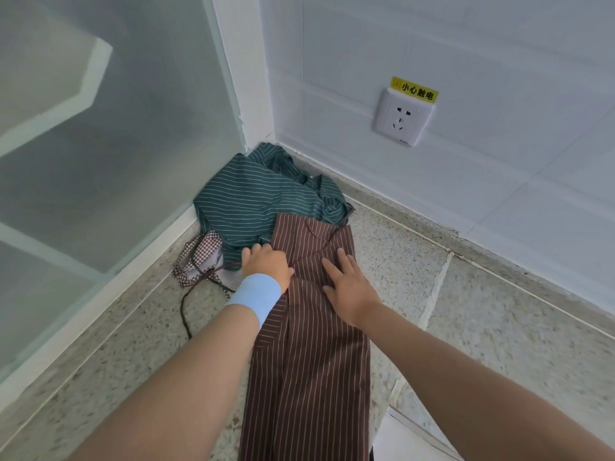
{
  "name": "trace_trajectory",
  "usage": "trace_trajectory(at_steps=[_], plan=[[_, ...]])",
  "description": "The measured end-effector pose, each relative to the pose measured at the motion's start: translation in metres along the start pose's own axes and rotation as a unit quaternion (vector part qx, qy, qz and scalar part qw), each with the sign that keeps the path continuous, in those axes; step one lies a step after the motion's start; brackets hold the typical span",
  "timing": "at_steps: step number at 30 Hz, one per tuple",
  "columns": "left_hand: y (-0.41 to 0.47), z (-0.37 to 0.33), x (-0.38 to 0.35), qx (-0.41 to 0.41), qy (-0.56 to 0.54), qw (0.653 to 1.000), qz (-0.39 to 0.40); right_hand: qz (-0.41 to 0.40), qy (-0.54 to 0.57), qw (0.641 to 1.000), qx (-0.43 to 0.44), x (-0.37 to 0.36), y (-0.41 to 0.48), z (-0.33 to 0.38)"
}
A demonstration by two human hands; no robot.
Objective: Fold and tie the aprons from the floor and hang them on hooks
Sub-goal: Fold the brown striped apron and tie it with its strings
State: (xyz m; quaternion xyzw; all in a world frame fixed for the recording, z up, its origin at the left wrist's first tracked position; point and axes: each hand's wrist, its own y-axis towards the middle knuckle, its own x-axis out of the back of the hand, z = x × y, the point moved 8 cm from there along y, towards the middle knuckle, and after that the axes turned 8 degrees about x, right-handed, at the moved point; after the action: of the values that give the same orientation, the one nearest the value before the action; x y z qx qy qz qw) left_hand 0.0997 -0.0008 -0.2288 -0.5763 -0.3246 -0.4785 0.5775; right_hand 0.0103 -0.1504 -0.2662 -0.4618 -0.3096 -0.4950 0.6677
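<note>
The right hand is lying flat on the brown striped apron. Its fingers are straight and slightly spread, pressing the cloth down near the apron's far end. The left hand, wearing a light blue wristband, is resting on the apron's left edge, level with the right hand. Its thumb is lying on the brown cloth and its fingers are bending down over the edge. I cannot tell whether they are pinching the cloth or only pressing on it.

The brown striped apron is lying on the speckled stone floor as a long, narrow folded strip, running from the person towards the corner. Its far end is overlapping a green striped apron, which is sitting bunched in the corner just beyond it. To the left of the brown striped apron, just beside the left hand, a small checked apron is lying crumpled, with its dark tie trailing back along the floor. Further left of the brown striped apron a frosted glass panel is standing. Beyond it and to the right, a white tiled wall is carrying a socket with a yellow warning label above it.
</note>
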Motion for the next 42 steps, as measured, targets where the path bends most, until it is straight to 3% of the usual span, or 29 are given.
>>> trace_trajectory(at_steps=[5, 9, 11, 15, 17, 20, 24, 26, 29, 35, 38, 42], plan=[[0.015, 0.007, 0.001, -0.035, -0.129, 0.99, 0.04, -0.024, 0.001, 1.0, 0.009, 0.003, 0.002, 0.002], [0.012, 0.002, -0.013, -0.042, -0.046, 0.993, 0.105, -0.014, 0.011, 1.0, 0.002, 0.0, 0.0, 0.002], [0.013, 0.0, -0.014, -0.031, -0.053, 0.993, 0.102, -0.011, -0.003, 1.0, 0.002, 0.0, 0.0, 0.001], [0.017, 0.015, 0.012, 0.01, -0.153, 0.987, -0.038, -0.043, -0.096, 0.993, 0.045, 0.006, -0.007, 0.009], [0.017, 0.027, 0.023, 0.026, -0.15, 0.984, -0.091, -0.06, -0.131, 0.987, 0.076, 0.005, -0.013, 0.018], [0.008, 0.037, 0.023, 0.042, -0.118, 0.98, -0.154, -0.002, -0.141, 0.988, 0.065, -0.013, -0.018, 0.022], [-0.045, 0.032, 0.013, 0.003, -0.242, 0.945, -0.22, 0.058, -0.156, 0.986, 0.019, -0.025, -0.013, 0.015], [-0.077, 0.025, -0.014, -0.017, -0.263, 0.949, -0.175, 0.075, -0.16, 0.984, 0.019, -0.03, -0.012, 0.015], [-0.108, 0.028, -0.065, 0.033, -0.284, 0.954, -0.09, 0.064, -0.171, 0.983, 0.017, -0.026, -0.016, 0.02], [-0.142, 0.04, -0.112, 0.143, -0.247, 0.958, 0.032, -0.079, -0.121, 0.988, 0.06, -0.029, -0.078, 0.047], [-0.148, 0.038, -0.12, 0.158, -0.202, 0.961, 0.105, -0.044, -0.098, 0.993, 0.05, -0.057, -0.109, 0.042], [-0.158, 0.043, -0.12, 0.174, -0.306, 0.93, 0.106, -0.05, -0.109, 0.992, 0.042, -0.059, -0.128, 0.04]])
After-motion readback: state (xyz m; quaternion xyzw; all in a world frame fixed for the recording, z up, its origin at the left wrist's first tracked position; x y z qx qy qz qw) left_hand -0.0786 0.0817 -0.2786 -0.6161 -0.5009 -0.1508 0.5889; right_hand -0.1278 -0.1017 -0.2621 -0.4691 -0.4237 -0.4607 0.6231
